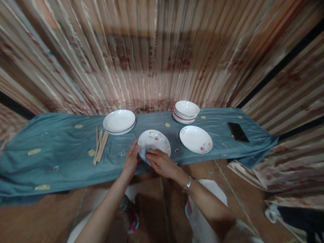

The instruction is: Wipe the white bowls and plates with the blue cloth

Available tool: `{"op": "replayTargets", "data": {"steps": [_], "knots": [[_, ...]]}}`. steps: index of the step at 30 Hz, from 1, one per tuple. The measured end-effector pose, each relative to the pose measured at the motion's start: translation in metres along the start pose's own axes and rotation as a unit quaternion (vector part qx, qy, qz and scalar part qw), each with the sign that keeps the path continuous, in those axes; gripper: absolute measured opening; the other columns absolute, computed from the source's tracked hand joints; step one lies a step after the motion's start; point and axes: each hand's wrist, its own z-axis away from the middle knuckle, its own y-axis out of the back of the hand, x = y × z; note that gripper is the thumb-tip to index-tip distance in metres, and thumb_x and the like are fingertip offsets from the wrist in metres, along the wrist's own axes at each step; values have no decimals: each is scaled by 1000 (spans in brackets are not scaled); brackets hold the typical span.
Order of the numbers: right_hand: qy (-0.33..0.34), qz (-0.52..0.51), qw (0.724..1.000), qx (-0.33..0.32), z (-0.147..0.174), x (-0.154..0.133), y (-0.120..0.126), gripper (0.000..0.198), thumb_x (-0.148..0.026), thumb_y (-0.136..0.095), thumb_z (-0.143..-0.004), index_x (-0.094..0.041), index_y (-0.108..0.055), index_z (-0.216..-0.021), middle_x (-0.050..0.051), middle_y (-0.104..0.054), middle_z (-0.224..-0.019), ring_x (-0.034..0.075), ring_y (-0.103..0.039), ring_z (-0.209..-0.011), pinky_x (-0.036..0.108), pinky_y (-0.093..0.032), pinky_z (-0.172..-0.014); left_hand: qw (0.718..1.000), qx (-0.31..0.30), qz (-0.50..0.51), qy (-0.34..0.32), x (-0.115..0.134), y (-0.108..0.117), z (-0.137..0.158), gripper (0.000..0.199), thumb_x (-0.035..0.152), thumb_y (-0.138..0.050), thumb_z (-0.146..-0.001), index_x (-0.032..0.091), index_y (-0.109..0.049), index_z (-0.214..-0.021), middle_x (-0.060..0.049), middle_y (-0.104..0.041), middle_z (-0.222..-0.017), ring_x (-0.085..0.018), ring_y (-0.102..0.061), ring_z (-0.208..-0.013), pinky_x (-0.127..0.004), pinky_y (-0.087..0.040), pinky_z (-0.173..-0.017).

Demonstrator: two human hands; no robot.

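Observation:
A white plate with small flowers (159,138) is tilted up over the front edge of the cloth-covered table. My left hand (131,158) grips its left rim, the thumb on top and the other fingers mostly hidden beneath. In my right hand (160,162) is a light blue cloth (143,154), pressed against the lower left of the plate's face; the fingers are bent over it. Right of this plate lies another flowered plate (196,139), flat on the table.
Stacked white plates (118,120) stand at the back left, with several wooden chopsticks (101,146) before them. A stack of bowls (186,109) is at the back right. A black phone (238,131) lies on the table's blue-green cloth (68,152). Curtains (152,60) hang behind.

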Motion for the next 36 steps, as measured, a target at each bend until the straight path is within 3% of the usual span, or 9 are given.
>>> {"op": "replayTargets", "data": {"steps": [4,8,15,23,32,36], "knots": [[2,-45,999,25,-12,2,-8,34,-14,-41,-97,-18,-63,-123,13,-61,-134,22,-56,-124,39,-44,-109,1000,-8,-19,-11,-3,2,-2,61,49,-67,-81,20,-59,-134,-10,-61,-139,-27,-62,-119,-32,-58,-85],[-21,-66,996,53,-24,11,-16,42,-20,-41,-98,-16,-53,-138,15,-44,-152,23,-41,-142,42,-36,-118,1000,-5,-23,-14,-2,1,-2,57,48,-68,-80,22,-62,-131,-9,-58,-143,-29,-57,-126,-33,-58,-85],[-46,-13,997,56,-41,38,-22,51,-11,-39,-93,-10,-46,-144,17,-35,-158,23,-29,-149,43,-30,-123,999,-5,-36,-3,6,1,5,53,41,-72,-77,22,-65,-126,-9,-58,-143,-32,-57,-126,-38,-60,-81],[-78,111,990,42,-40,58,-13,47,-4,-46,-88,-9,-55,-135,20,-46,-149,27,-42,-141,48,-35,-118,1000,15,-16,10,6,0,10,49,36,-76,-74,24,-69,-121,-8,-61,-139,-32,-57,-126,-38,-59,-87],[-160,200,967,-7,-12,58,4,29,-16,-54,-92,-13,-64,-120,19,-55,-140,33,-50,-129,49,-46,-102,1000,11,-26,4,8,0,14,52,36,-73,-78,24,-65,-128,-7,-53,-147,-33,-52,-130,-37,-63,-76],[-165,192,967,-30,3,57,12,22,-10,-53,-91,-14,-69,-105,17,-64,-126,30,-56,-119,45,-47,-100,999,12,-28,11,9,-1,13,52,36,-74,-77,26,-65,-128,-7,-54,-147,-34,-54,-128,-35,-63,-72]]}}
